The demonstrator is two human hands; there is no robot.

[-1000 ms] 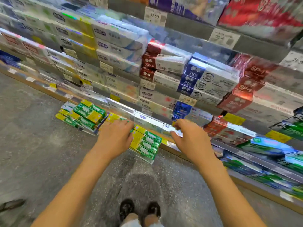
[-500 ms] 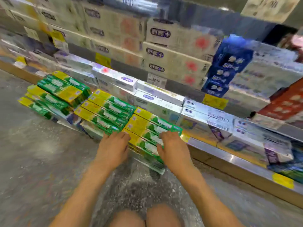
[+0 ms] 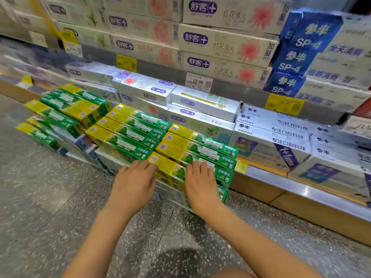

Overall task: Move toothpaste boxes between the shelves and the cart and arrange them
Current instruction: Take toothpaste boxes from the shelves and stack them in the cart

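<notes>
Handling: judging by their look, the green-and-yellow toothpaste boxes were light, stiff cardboard with a glossy face, likely a little slippery and easy to dent at the corners.
Location: the boxes lay flat in stacks on the floor, in front of the lowest shelf; the nearest stack sat just beside the shelf edge, with more stacks to the left.
Where to grip: the long side edges or the two short ends of the nearest top box looked best, with a hand at each end so it lifts level.
Left hand: it was mostly open, fingers fairly straight, fingertips touching the near left end of the front stack; it gripped nothing.
Right hand: it lay flat on the top box of the nearest stack, fingers extended and pressing lightly, nothing pinched.
Shelf stock: white boxes filled the lowest shelf behind, with a price tag above.
Cart: none was in view.
</notes>
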